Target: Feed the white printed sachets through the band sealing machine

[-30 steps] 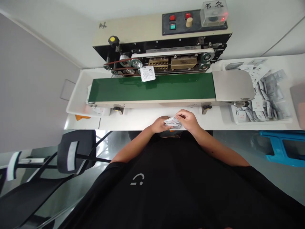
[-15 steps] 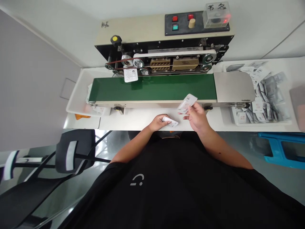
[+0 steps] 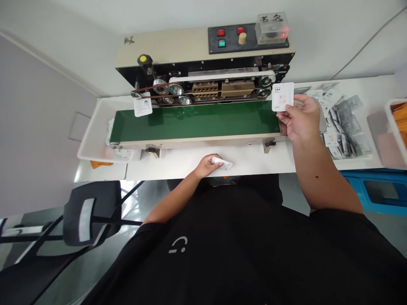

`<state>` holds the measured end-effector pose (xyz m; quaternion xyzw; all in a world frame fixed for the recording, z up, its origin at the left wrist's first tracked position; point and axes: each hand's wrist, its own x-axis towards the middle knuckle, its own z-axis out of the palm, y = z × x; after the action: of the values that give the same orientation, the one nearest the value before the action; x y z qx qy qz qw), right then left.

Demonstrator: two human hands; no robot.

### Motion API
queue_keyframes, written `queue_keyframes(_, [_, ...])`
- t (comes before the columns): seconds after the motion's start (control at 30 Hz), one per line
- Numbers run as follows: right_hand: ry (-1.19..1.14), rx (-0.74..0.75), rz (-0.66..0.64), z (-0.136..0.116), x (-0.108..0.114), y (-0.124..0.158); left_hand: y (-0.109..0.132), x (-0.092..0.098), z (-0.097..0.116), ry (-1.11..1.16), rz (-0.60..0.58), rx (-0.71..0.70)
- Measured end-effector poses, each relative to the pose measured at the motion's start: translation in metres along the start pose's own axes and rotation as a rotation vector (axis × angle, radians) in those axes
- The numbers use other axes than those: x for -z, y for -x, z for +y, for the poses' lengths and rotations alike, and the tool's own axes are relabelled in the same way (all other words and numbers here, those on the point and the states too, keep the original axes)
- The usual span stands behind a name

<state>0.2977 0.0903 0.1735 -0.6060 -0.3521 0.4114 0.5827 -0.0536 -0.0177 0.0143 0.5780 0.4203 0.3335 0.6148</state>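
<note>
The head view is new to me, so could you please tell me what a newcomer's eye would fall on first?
Probably the green belt stretching across the middle, in front of the beige machine. The right hand also stands out, holding up a white packet near the belt's right end. Lower down, near the front edge of the table, the left hand holds at least one more packet.

left hand [image 3: 206, 166]: near side, about centre, thumb pressed over curled fingers in a grip | left forearm [image 3: 173, 197]: slants from near left toward far right | right hand [image 3: 302, 119]: farther, to the right, thumb and fingers pinched, pointing left | right forearm [image 3: 319, 167]: extended, far end leaning left
</note>
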Motion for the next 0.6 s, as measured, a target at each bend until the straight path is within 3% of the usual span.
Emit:
queue_keyframes(0.2, [0.05, -0.041, 0.007, -0.006, -0.012, -0.013, 0.0, 0.001, -0.002, 0.0, -0.003, -0.001])
queue_keyframes(0.37, [0.064, -0.042, -0.074, -0.012, -0.028, -0.014, 0.0, 0.0, -0.001, 0.0, 0.004, 0.009])
queue_keyframes(0.5, [0.129, -0.059, -0.205, -0.012, -0.037, -0.013, 0.001, -0.001, 0.003, -0.004, 0.02, 0.002])
queue_keyframes(0.6, [0.139, 0.009, -0.3, -0.007, -0.036, -0.002, 0.001, -0.001, 0.004, -0.011, 0.022, 0.008])
